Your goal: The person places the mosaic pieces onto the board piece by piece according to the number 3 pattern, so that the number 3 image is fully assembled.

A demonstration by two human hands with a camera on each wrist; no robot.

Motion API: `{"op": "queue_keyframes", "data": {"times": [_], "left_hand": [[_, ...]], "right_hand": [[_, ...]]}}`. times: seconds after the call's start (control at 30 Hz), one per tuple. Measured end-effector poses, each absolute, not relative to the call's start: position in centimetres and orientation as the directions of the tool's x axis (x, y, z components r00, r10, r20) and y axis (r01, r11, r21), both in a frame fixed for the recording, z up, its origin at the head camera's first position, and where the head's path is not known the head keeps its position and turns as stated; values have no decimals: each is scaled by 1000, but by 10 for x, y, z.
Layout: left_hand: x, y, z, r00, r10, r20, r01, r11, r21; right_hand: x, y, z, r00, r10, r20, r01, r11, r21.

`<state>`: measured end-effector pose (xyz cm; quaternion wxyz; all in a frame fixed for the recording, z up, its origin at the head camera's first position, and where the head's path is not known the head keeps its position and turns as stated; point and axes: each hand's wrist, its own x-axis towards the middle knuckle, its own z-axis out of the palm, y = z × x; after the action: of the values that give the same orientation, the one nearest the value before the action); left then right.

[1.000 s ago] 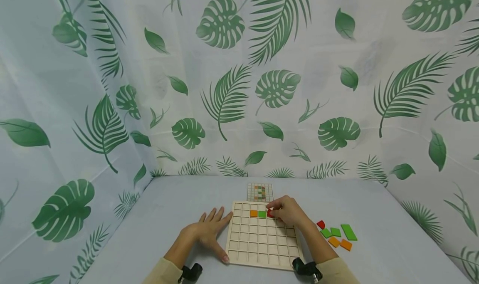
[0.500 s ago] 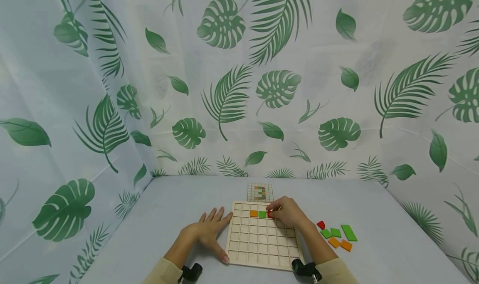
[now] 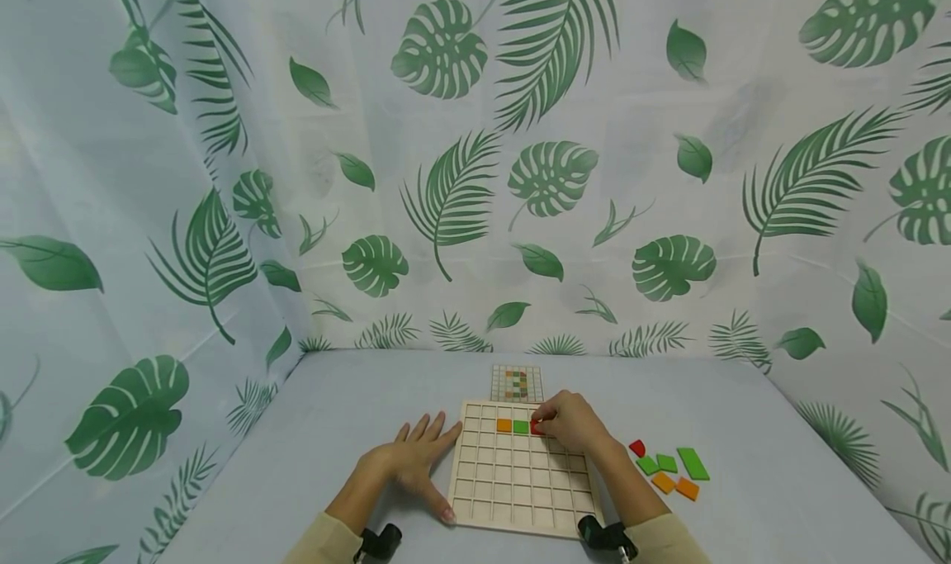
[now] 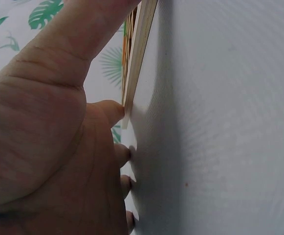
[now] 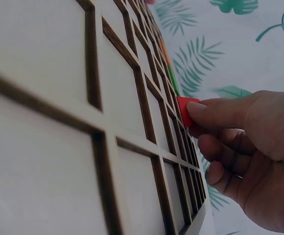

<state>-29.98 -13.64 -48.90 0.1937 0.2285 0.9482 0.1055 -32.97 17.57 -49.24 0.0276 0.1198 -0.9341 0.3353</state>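
Red piece [image 5: 182, 108] pinched at end of right grip [image 3: 570, 422], beside green tile [image 3: 521, 427].

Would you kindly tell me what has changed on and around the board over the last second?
Very little: the red piece pinched in the right hand seems to have shifted slightly at the board, direction unclear. Nothing was newly gripped or released. The left hand stays spread at the board's edge; the orange piece, green piece and loose pieces lie as before.

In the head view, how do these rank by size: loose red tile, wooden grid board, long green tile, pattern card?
1. Wooden grid board
2. Pattern card
3. Long green tile
4. Loose red tile
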Motion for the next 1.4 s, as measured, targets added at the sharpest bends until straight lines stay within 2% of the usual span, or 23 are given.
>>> {"op": "queue_keyframes", "data": {"times": [0.33, 1.03, 1.4], "left_hand": [[-299, -136, -490, -822, 476, -314, 400, 874, 276], [-300, -136, -490, -816, 481, -321, 409, 872, 268], [-299, -136, -489, -809, 492, -322, 416, 866, 277]], "right_hand": [[-328, 176, -492, -951, -251, 181, -309, 754, -579], [-322, 170, -488, -957, -232, 172, -283, 869, -405], [-322, 174, -491, -961, -235, 145, -275, 849, -452]]}}
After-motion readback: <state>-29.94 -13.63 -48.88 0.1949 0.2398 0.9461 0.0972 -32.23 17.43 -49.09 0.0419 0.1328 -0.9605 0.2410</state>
